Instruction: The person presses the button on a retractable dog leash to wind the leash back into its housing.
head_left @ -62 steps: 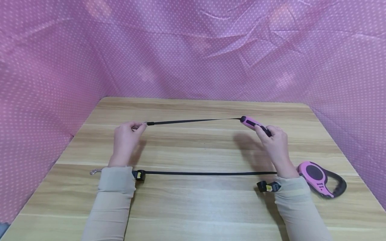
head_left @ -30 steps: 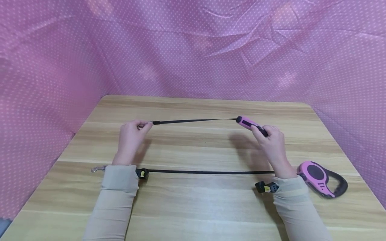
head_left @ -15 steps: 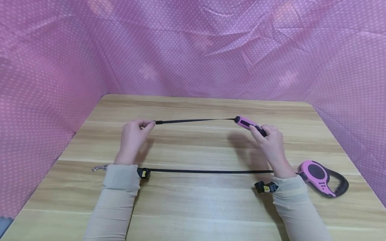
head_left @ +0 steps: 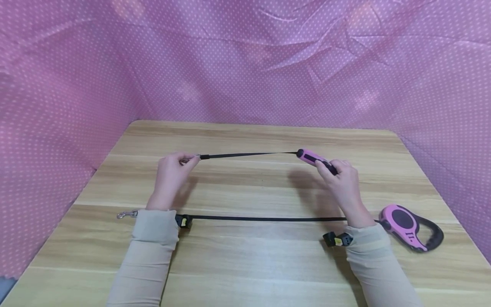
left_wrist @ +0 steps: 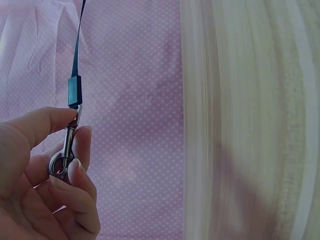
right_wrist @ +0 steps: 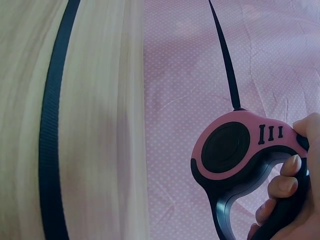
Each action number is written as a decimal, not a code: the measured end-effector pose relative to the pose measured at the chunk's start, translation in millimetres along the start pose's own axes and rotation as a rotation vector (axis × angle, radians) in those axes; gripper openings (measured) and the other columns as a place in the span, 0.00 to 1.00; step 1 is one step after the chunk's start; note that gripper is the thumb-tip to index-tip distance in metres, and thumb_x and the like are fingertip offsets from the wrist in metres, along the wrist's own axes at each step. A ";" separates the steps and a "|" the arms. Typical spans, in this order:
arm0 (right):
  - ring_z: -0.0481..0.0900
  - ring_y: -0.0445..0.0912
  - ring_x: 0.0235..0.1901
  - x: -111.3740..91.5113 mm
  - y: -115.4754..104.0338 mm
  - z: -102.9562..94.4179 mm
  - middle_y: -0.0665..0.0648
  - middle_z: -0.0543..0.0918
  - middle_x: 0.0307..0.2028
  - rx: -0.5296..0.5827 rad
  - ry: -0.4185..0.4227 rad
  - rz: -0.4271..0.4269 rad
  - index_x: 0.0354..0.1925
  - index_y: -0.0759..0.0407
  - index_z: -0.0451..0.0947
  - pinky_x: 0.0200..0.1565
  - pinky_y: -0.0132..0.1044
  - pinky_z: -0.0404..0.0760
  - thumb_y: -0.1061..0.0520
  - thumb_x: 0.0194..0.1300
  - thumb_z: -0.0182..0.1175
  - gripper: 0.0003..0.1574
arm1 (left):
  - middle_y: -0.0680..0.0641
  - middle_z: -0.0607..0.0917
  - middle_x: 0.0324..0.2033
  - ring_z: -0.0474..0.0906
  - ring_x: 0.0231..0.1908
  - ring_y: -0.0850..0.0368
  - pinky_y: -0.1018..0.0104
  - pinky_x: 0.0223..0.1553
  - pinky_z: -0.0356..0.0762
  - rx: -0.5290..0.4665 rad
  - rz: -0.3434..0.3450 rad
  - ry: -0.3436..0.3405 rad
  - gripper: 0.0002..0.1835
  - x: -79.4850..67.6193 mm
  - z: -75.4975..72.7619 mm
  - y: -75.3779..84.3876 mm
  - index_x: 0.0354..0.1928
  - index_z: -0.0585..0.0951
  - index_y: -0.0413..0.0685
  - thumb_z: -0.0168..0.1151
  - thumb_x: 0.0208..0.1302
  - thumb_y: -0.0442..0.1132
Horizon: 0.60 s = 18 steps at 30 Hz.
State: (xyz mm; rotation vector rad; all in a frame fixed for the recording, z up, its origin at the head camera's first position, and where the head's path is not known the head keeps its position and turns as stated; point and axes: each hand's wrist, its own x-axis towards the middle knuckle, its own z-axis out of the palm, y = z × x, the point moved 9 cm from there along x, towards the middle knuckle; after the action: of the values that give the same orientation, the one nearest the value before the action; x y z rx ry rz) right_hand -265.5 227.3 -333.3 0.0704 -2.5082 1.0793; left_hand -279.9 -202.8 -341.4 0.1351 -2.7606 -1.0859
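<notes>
My left hand (head_left: 168, 179) pinches the metal snap hook (left_wrist: 64, 145) of a retractable dog leash between thumb and fingers. From the hook a black strap (head_left: 249, 154) runs taut, above the table, to the pink and black leash casing (right_wrist: 227, 142). My right hand (head_left: 343, 183) grips that casing by its black handle, fingers curled through the loop and thumb on top near the button. In the head view the casing appears edge-on. A second pink and black retractable leash (head_left: 402, 219) lies on the table, partly behind my right forearm.
The second leash's black strap (head_left: 264, 219) stretches straight across the wooden table (head_left: 249, 264), ending in a snap hook (head_left: 127, 214) beside my left sleeve. Wrist cameras (head_left: 184, 221) sit under both wrists. Pink dotted cloth (head_left: 245, 64) hangs around the table's back and sides.
My hands have come closer together, the left moving right and the right moving slightly left. The strap between them is shorter and still taut. The second leash stays on the table.
</notes>
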 end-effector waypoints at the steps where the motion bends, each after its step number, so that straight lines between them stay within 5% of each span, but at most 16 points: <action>1: 0.66 0.51 0.28 -0.1 -0.2 -0.1 0.63 0.75 0.24 0.000 0.001 -0.002 0.21 0.66 0.73 0.30 0.37 0.63 0.47 0.67 0.61 0.27 | 0.41 0.88 0.43 0.80 0.39 0.49 0.61 0.39 0.76 0.002 0.002 0.001 0.19 -0.2 -0.2 0.3 0.50 0.84 0.44 0.59 0.70 0.51; 18: 0.68 0.51 0.30 -2.0 -7.9 4.0 0.65 0.80 0.27 -0.006 0.005 -0.042 0.21 0.66 0.73 0.31 0.36 0.64 0.48 0.66 0.63 0.26 | 0.41 0.87 0.44 0.79 0.38 0.49 0.62 0.37 0.76 -0.001 0.014 -0.019 0.20 -0.3 3.4 6.1 0.51 0.84 0.44 0.59 0.70 0.52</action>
State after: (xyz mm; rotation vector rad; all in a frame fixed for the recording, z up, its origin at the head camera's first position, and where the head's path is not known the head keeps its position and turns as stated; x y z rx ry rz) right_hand -263.4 218.8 -331.2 0.1174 -2.4938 1.0546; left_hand -280.4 -196.1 -339.7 0.1064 -2.7736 -1.0901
